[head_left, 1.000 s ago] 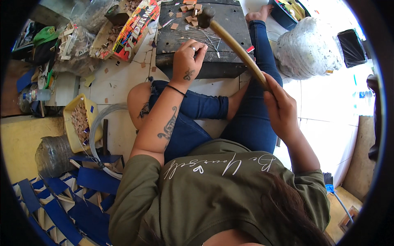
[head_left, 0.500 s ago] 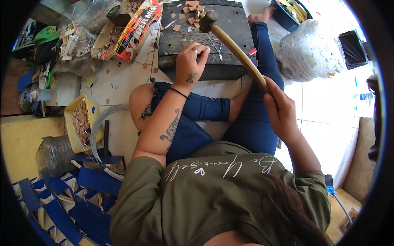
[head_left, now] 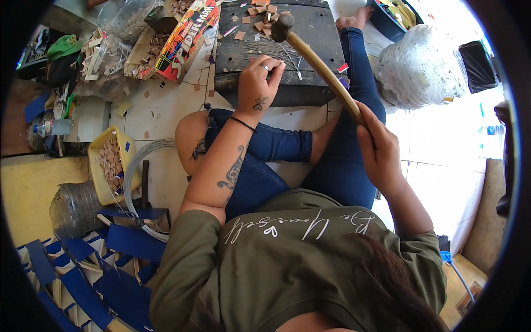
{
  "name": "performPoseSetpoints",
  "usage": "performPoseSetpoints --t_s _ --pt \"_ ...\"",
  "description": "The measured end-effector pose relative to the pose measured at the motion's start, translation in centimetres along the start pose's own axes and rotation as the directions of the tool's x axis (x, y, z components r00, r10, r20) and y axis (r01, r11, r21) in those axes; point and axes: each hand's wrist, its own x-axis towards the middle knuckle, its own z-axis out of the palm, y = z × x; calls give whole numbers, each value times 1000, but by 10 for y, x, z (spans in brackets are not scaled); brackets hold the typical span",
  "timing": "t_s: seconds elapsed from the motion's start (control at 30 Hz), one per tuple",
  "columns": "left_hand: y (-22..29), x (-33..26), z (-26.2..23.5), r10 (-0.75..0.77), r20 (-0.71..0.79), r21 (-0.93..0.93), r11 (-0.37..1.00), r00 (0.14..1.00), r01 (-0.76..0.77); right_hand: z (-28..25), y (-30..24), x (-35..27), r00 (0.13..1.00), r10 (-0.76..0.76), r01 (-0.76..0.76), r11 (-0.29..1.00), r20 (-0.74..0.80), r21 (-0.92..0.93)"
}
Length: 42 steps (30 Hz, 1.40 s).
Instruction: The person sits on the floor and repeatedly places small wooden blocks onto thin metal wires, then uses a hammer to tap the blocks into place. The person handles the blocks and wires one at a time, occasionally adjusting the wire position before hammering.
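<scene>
My right hand (head_left: 380, 148) is wrapped round the lower end of a hammer's wooden handle (head_left: 323, 71). The hammer's dark metal head (head_left: 282, 27) is raised over a low black worktop (head_left: 235, 60). At that worktop's near edge my left hand (head_left: 259, 83) is closed in a pinch, thumb against fingers. Whatever the fingertips hold is too small to make out. Thin metal wires (head_left: 276, 50) lie scattered just beyond my left hand. Farther back is a loose pile of small brown square pieces (head_left: 260, 25), partly behind the hammer head.
On the left stand a printed cardboard box (head_left: 182, 47) and a yellow bin (head_left: 95, 176) of brown pieces. A wire coil (head_left: 128, 180) lies near blue-covered pieces (head_left: 113, 285). At right are a plastic-wrapped bundle (head_left: 417, 66) and a dark tub (head_left: 381, 25). My legs flank the worktop.
</scene>
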Motion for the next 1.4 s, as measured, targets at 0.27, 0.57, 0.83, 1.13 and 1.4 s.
performPoseSetpoints --t_s 0.27,0.57,0.83,1.13,1.4 --pt "6 3 -4 -65 11 -47 997 998 65 7 27 23 991 21 -12 998 -136 66" --pt "-64 -47 -129 -343 -317 -68 938 884 340 55 89 97 955 46 -188 860 -295 -475" --pt "-141 -170 -447 -587 -660 82 564 469 822 64 50 144 954 -280 182 831 -112 -526" --pt "-170 -165 -533 -332 -662 681 108 672 724 115 30 214 994 68 -3 796 85 -605" --pt "-136 -18 -256 35 -239 698 701 970 147 100 44 218 992 74 -46 966 102 -254"
